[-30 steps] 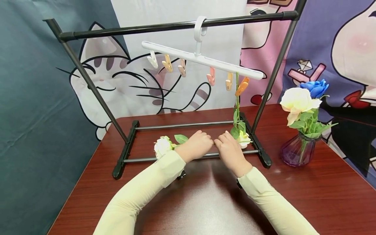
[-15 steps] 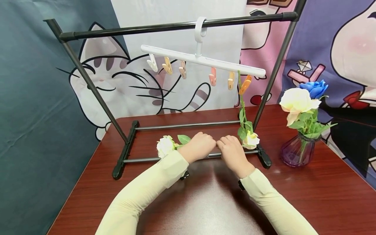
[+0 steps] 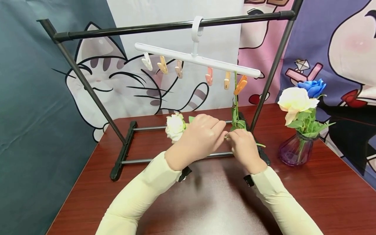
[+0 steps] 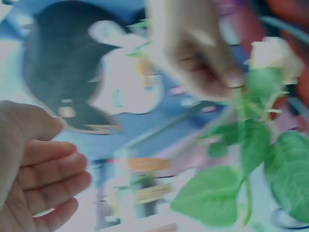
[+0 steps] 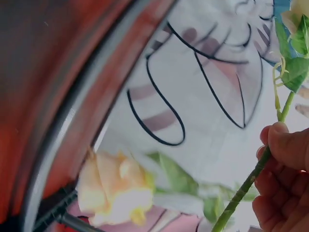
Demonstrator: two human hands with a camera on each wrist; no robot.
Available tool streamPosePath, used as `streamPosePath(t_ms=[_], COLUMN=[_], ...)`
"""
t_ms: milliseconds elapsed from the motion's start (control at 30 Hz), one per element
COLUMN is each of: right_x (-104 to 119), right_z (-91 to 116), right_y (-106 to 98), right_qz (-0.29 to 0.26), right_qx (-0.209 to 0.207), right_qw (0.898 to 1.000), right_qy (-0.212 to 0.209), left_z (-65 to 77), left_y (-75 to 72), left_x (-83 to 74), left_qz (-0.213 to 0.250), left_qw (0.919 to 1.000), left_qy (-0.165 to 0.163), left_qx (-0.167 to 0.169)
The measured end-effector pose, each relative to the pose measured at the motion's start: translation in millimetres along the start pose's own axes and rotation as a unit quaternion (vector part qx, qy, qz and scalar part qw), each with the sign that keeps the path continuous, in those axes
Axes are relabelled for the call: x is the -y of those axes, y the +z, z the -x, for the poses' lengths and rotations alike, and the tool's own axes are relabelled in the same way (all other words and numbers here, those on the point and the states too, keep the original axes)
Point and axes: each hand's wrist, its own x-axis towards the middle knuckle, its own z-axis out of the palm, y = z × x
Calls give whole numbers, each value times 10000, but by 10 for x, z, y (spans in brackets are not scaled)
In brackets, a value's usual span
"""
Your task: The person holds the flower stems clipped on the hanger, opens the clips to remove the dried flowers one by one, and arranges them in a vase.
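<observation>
My right hand (image 3: 243, 147) pinches the green stem (image 5: 241, 191) of an artificial white rose (image 3: 175, 127) between thumb and fingers. The bloom lies to the left, beyond my left wrist in the head view, and the stem's end sticks out right of the right hand. My left hand (image 4: 46, 174) is beside the stem with fingers loosely bent and nothing in its grasp. Behind the right hand, another rose (image 5: 116, 191) hangs head down from an orange clothespin (image 3: 241, 85) on a white hanger (image 3: 194, 58); the hands cover its bloom in the head view.
A black rack (image 3: 170, 29) carries the hanger, and several other clothespins, such as a pink one (image 3: 209, 76), hang from it. A purple glass vase (image 3: 296, 150) with a white and a blue rose stands at the right on the reddish-brown table (image 3: 88, 195).
Both hands have risen, and the held rose has come up and to the right with them. The left hand's fingers have come off the stem. The hanging rose swung right, then back left.
</observation>
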Motion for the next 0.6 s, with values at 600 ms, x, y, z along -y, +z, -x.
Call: streamPosePath(t_ms=[600], right_x=[-260], right_z=[-137], right_y=[-1034], right_qz=[-774], right_qx=[-1994], right_qw=[9629], right_qy=[1645], left_z=[115], left_y=[-483], left_x=[271], left_qz=[2042], left_qw=[8637], left_qy=[-1360], left_qx=[-4403])
